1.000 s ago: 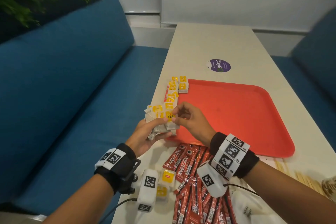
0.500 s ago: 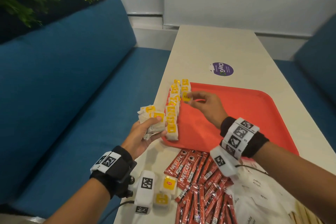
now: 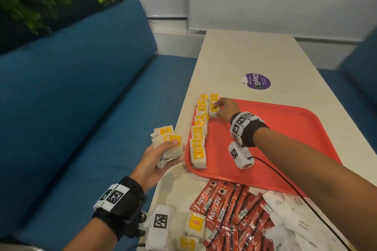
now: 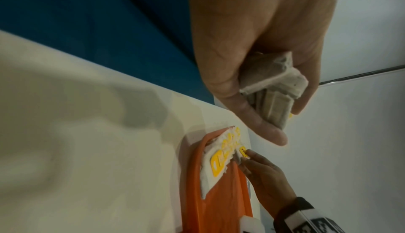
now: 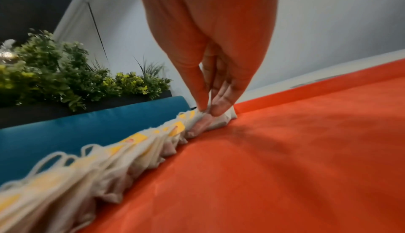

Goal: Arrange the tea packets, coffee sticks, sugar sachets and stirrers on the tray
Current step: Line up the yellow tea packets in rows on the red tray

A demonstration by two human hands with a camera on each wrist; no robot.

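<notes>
Nearest, coffee sticks (image 3: 230,212) and sugar sachets (image 3: 293,216) lie loose on the table (image 3: 234,55). The left hand (image 3: 157,161) grips a bundle of tea packets (image 3: 167,144), fingers curled round it. On the tray (image 3: 285,149), a row of packets (image 3: 199,134) lines the left rim. At its far end, the right hand (image 3: 226,109) appears to pinch one packet (image 3: 213,109) between thumb and fingertips (image 5: 221,106).
</notes>
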